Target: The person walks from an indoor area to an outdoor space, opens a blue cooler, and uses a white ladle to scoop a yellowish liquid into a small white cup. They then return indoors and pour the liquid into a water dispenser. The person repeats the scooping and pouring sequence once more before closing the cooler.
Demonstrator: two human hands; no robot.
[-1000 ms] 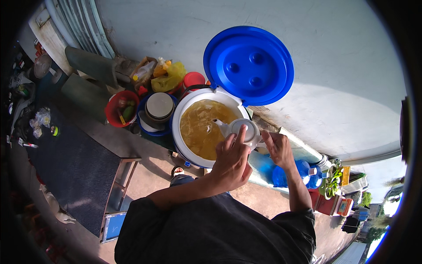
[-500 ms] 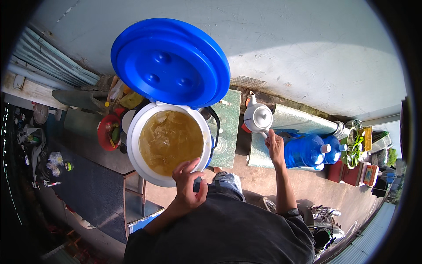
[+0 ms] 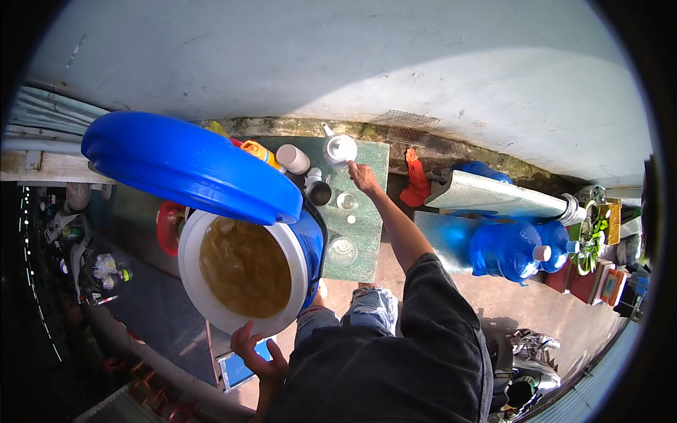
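A blue cooler stands in front of me with its white rim [image 3: 189,282] around cloudy yellow-brown liquid [image 3: 243,271] holding pale chunks. The blue lid [image 3: 187,166] is raised on the far side. My left hand [image 3: 259,359] is at the cooler's near rim, fingers apart and holding nothing; whether a fingertip touches the rim I cannot tell. Out at arm's length, my right hand [image 3: 362,178] grips the handle of a white teapot [image 3: 340,149], which is at the far end of the green speckled table [image 3: 368,211]. Whether the teapot rests on the tabletop is unclear.
On the table are a clear glass [image 3: 343,249], a smaller glass [image 3: 346,201], a dark cup [image 3: 319,193], a pale cup [image 3: 293,160] and an orange bottle [image 3: 262,153]. Blue water jugs [image 3: 504,250] lie on a bench at right. Behind runs a wall [image 3: 437,63].
My right hand has carried the teapot left, from near the bench to the table's far end. My left hand has dropped back toward me, and the view has shifted.
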